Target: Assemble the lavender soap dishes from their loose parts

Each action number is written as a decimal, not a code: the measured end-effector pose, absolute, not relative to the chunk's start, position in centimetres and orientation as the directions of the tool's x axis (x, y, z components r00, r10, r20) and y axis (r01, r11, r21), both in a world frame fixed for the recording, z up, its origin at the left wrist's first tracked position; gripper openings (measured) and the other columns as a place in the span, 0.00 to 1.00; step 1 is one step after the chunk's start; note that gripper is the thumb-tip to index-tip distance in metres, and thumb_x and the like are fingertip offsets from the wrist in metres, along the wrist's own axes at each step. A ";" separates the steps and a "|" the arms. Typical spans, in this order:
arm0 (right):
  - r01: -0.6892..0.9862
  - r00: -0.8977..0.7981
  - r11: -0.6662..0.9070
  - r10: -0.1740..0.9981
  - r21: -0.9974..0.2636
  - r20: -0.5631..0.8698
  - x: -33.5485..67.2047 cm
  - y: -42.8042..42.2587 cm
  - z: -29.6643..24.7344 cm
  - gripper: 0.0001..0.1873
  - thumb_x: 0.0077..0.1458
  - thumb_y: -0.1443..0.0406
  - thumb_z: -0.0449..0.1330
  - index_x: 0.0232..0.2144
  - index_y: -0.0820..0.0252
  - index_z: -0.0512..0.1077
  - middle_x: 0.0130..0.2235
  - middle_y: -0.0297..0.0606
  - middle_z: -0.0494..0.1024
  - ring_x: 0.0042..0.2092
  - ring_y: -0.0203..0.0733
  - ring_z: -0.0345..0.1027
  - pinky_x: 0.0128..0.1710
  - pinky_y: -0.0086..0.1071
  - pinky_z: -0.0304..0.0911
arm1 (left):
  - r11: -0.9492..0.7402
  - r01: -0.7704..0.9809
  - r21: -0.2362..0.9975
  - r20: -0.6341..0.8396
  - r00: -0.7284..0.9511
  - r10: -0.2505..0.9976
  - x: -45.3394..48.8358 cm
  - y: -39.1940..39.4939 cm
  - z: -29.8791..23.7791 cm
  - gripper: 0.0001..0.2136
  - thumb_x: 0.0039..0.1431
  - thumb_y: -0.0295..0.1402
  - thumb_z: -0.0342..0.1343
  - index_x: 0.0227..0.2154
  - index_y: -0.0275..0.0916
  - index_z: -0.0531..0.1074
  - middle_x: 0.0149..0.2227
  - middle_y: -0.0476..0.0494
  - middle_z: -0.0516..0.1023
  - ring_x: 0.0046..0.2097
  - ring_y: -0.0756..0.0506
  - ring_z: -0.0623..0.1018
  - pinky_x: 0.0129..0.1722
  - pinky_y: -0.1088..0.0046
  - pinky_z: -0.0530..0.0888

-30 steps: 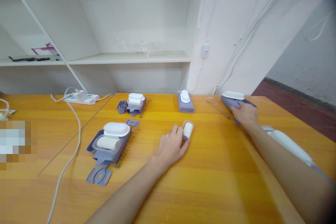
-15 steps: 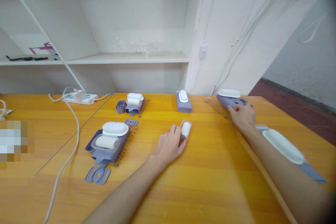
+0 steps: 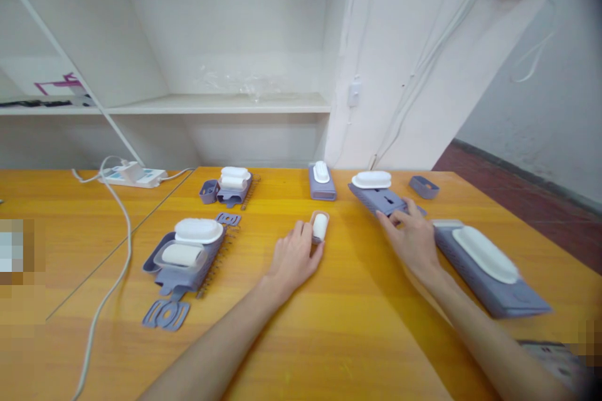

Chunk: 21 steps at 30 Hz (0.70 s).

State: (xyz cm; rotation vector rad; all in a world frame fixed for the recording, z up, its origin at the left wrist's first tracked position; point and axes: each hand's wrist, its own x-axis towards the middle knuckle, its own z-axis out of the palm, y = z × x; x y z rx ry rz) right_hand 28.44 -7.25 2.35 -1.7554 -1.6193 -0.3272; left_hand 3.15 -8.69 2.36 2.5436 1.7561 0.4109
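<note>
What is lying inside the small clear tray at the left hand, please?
A white roll lies in the clear tray. The left hand covers part of the tray's near side, so whatever is behind the fingers or beneath the roll cannot be seen.

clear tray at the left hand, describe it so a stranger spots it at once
On the wooden-topped table, find the left hand near the middle. In its grasp is a small clear tray holding a white roll. It sits directly on the table, unlike the other tray at near left, set on a grey-purple case.
</note>
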 end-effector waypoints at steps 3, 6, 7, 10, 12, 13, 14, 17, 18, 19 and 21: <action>0.937 0.171 0.067 0.769 -0.344 0.616 27.4 -7.9 2.3 0.20 0.55 0.57 0.53 0.15 0.57 0.65 0.51 0.44 0.65 0.48 0.50 0.65 0.45 0.39 0.61 | -0.356 0.919 0.170 0.203 0.321 0.925 3.1 -8.7 2.4 0.12 0.62 0.42 0.42 0.42 0.40 0.61 0.40 0.43 0.68 0.39 0.44 0.74 0.32 0.70 0.68; 0.930 0.175 0.068 0.782 -0.361 0.599 26.6 -8.2 1.9 0.19 0.55 0.57 0.53 0.16 0.57 0.65 0.52 0.44 0.64 0.51 0.50 0.64 0.47 0.39 0.60 | -0.328 0.927 0.180 0.196 0.293 0.936 3.1 -8.7 2.5 0.13 0.62 0.42 0.42 0.44 0.40 0.60 0.41 0.43 0.68 0.39 0.44 0.74 0.32 0.69 0.69; 0.929 0.175 0.070 0.785 -0.365 0.595 26.4 -8.2 1.6 0.19 0.56 0.57 0.53 0.17 0.57 0.66 0.52 0.44 0.64 0.51 0.50 0.63 0.47 0.39 0.60 | -0.317 0.930 0.185 0.195 0.281 0.940 3.1 -8.8 2.5 0.14 0.62 0.42 0.42 0.45 0.40 0.60 0.41 0.43 0.68 0.40 0.44 0.74 0.32 0.69 0.69; 0.926 0.169 0.081 0.785 -0.369 0.597 25.7 -8.6 0.8 0.19 0.56 0.57 0.52 0.17 0.58 0.66 0.53 0.46 0.63 0.52 0.51 0.62 0.48 0.40 0.60 | -0.298 0.933 0.200 0.210 0.256 0.944 3.1 -8.8 2.5 0.15 0.62 0.42 0.42 0.47 0.40 0.59 0.41 0.43 0.68 0.40 0.43 0.74 0.33 0.69 0.69; 0.927 0.160 0.084 0.791 -0.365 0.591 25.3 -9.0 0.4 0.19 0.56 0.57 0.53 0.16 0.58 0.66 0.52 0.46 0.64 0.53 0.52 0.61 0.47 0.41 0.61 | -0.296 0.933 0.206 0.220 0.250 0.943 3.1 -8.8 2.5 0.15 0.62 0.42 0.42 0.47 0.40 0.59 0.41 0.43 0.68 0.40 0.44 0.74 0.33 0.69 0.69; 0.928 0.159 0.080 0.798 -0.363 0.581 25.2 -9.2 0.3 0.19 0.55 0.57 0.53 0.16 0.58 0.65 0.52 0.46 0.64 0.52 0.51 0.62 0.47 0.40 0.61 | -0.295 0.933 0.208 0.220 0.249 0.943 3.1 -8.7 2.4 0.15 0.62 0.42 0.42 0.46 0.40 0.60 0.41 0.42 0.68 0.40 0.44 0.74 0.33 0.69 0.69; 0.929 0.162 0.069 0.807 -0.363 0.568 25.0 -9.4 0.2 0.19 0.55 0.56 0.53 0.16 0.58 0.65 0.51 0.46 0.65 0.51 0.51 0.63 0.46 0.40 0.61 | -0.295 0.932 0.210 0.218 0.250 0.943 3.1 -8.7 2.4 0.14 0.62 0.42 0.42 0.46 0.40 0.60 0.41 0.42 0.68 0.40 0.44 0.74 0.33 0.70 0.69; 0.934 0.188 0.014 0.832 -0.358 0.521 24.5 -9.9 0.2 0.20 0.54 0.56 0.54 0.15 0.57 0.64 0.49 0.44 0.67 0.45 0.49 0.65 0.42 0.40 0.62 | -0.302 0.930 0.212 0.219 0.256 0.942 3.1 -8.6 2.2 0.14 0.62 0.42 0.42 0.46 0.40 0.60 0.41 0.42 0.68 0.41 0.44 0.74 0.34 0.70 0.69; 0.938 0.190 -0.003 0.840 -0.346 0.508 24.3 -10.0 0.3 0.20 0.54 0.56 0.54 0.15 0.57 0.64 0.47 0.44 0.67 0.44 0.48 0.66 0.42 0.41 0.62 | -0.306 0.928 0.211 0.224 0.259 0.940 3.1 -8.6 2.2 0.14 0.62 0.41 0.43 0.46 0.40 0.59 0.41 0.42 0.68 0.40 0.44 0.74 0.34 0.70 0.69; 0.944 0.192 -0.020 0.846 -0.329 0.498 24.2 -10.1 0.5 0.20 0.53 0.55 0.54 0.14 0.57 0.64 0.47 0.44 0.68 0.43 0.49 0.65 0.41 0.42 0.62 | -0.309 0.928 0.209 0.229 0.261 0.938 3.1 -8.6 2.2 0.14 0.62 0.41 0.43 0.46 0.40 0.59 0.41 0.43 0.68 0.40 0.43 0.74 0.33 0.70 0.69; 0.958 0.196 -0.058 0.851 -0.283 0.488 24.0 -10.2 0.8 0.20 0.51 0.53 0.56 0.14 0.57 0.65 0.46 0.45 0.68 0.44 0.53 0.63 0.41 0.47 0.60 | -0.309 0.928 0.206 0.232 0.261 0.937 3.1 -8.6 2.3 0.14 0.62 0.41 0.43 0.47 0.40 0.59 0.40 0.43 0.68 0.40 0.44 0.74 0.33 0.70 0.69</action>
